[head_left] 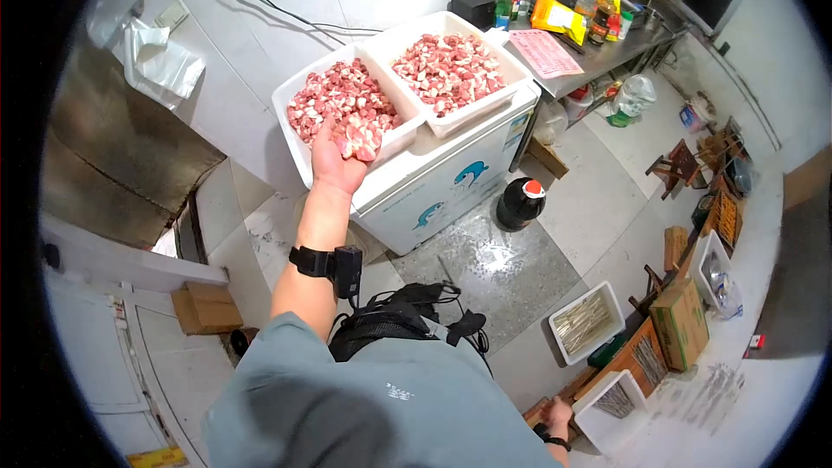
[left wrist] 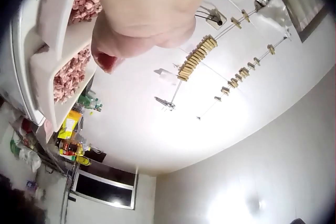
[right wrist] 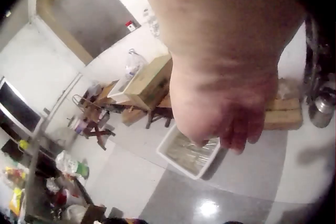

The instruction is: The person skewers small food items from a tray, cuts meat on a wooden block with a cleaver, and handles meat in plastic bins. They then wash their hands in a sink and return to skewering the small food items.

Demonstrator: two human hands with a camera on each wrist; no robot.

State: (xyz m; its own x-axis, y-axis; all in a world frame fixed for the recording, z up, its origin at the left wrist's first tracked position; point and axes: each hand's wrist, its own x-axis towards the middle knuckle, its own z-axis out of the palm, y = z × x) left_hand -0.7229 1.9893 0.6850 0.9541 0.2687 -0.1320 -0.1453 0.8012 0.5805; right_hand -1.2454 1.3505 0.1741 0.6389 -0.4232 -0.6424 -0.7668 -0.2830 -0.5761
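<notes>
Cubed raw meat fills the left part of a white tub, and more meat lies in the right one. Over the near edge of the left heap, my left hand is palm up, cupped under a clump of meat pieces; its fingertips are hidden. The left wrist view shows a red meat piece at that hand. My right hand hangs low at my right side, its fingers loosely bent and holding nothing.
Both tubs rest on a white chest freezer. A dark jug with a red cap stands on the floor. Skewers lie in a white bin at lower right, near a cardboard box. Bottles crowd the metal counter.
</notes>
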